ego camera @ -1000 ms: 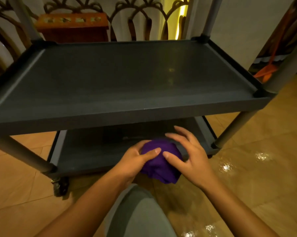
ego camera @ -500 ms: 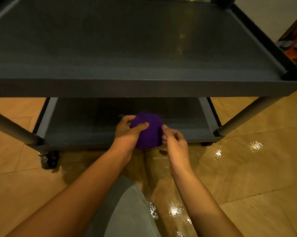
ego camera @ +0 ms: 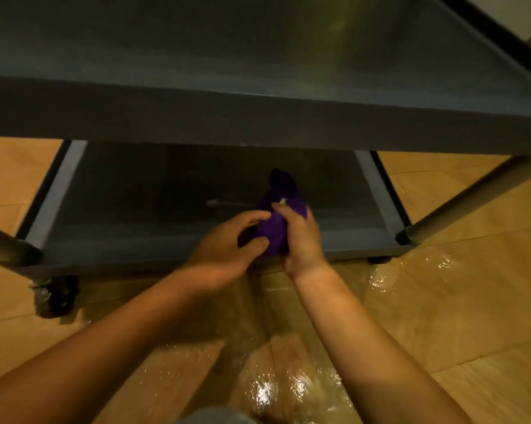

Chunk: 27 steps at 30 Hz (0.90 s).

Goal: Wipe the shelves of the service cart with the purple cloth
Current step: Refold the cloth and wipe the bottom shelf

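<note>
The cart's lower shelf (ego camera: 129,215) runs wide from left to right under the upper shelf (ego camera: 258,50), its left stretch bare and dark. The left hand (ego camera: 224,244) comes in just left of centre at the front edge, thumb and forefinger pinched on the near, lower part of the cloth (ego camera: 278,221). The cloth is bunched into a lump over the front edge, right of the shelf's middle, its long axis running away from the person, toward the back edge. The right hand (ego camera: 301,240) closes round its right side, fingers wrapped over the top. Both hands grip it, close together, nearly touching; neither is clearly nearer. By my reading, the wipe turns on this: most unwiped surface lies to the left and behind the cloth, so the stroke must push inward, then sweep left. The right front corner is close by.
</note>
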{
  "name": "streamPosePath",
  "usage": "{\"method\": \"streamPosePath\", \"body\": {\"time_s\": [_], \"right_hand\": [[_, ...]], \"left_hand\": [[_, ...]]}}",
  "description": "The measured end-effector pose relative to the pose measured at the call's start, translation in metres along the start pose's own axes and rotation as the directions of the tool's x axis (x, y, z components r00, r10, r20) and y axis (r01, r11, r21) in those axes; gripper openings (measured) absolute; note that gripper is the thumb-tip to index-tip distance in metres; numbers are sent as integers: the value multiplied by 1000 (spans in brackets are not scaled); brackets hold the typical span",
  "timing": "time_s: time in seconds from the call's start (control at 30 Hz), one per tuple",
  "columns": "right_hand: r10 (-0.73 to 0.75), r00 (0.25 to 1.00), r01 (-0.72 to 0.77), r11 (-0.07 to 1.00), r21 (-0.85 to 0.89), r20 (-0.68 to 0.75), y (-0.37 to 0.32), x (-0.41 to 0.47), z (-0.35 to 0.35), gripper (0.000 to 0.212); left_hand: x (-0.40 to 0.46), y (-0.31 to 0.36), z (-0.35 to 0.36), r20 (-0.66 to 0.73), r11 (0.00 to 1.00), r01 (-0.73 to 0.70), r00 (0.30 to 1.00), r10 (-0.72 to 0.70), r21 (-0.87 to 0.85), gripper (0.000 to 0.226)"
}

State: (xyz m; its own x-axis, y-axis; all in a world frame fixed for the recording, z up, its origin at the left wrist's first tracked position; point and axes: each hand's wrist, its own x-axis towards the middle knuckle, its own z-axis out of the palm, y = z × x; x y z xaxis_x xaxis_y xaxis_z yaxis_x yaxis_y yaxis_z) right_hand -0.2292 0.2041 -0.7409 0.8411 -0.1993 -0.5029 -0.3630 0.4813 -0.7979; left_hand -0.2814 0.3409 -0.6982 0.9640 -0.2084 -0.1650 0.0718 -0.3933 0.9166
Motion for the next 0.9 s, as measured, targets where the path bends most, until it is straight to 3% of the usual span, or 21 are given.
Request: {"method": "streamPosePath", "body": {"time_s": [0.1,0.13,0.2,0.27,0.33,0.37,0.47,0.63,0.8,0.9], "right_hand": [[-329,942,286,894,-344,-73,-36,44,-28,40],[-435,896,319,769,-554,-89,-49,59,-40,40],[-593,805,277,413,-867,-26,-65,88,-69,42],[-513,852,198,132,-971,104,-60,112,-97,59],[-298,951,49,-136,-990,88,-48,125,-118,82],[-273,961,2,-170,-985,49,-47,133,-121,87],[-366,931,-52,-99,-994,-12,-56,147,-113,92],[-339,932,63,-196,-979,128,-44,146,-114,68],[-531,847,-38,-72,-997,6,-71,162,-137,55],[-507,862,66,54,-996,29,-59,166,-126,54]], "left_hand": [[6,-46,-48,-40,902,-155,982,186,403,53],[8,-67,-65,-84,864,-119,980,183,490,58],[10,-109,-88,-188,775,99,982,25,624,67],[3,-145,-96,-219,621,290,957,-190,729,78],[-5,-171,-91,-206,546,307,949,-238,780,89],[-5,-179,-90,-201,547,295,953,-227,783,93],[4,-179,-103,-138,547,274,951,-276,791,104],[11,-196,-134,-171,497,285,950,-262,820,118],[7,-212,-126,-209,520,318,943,-258,793,120],[5,-205,-124,-230,524,336,938,-258,783,125]]}}
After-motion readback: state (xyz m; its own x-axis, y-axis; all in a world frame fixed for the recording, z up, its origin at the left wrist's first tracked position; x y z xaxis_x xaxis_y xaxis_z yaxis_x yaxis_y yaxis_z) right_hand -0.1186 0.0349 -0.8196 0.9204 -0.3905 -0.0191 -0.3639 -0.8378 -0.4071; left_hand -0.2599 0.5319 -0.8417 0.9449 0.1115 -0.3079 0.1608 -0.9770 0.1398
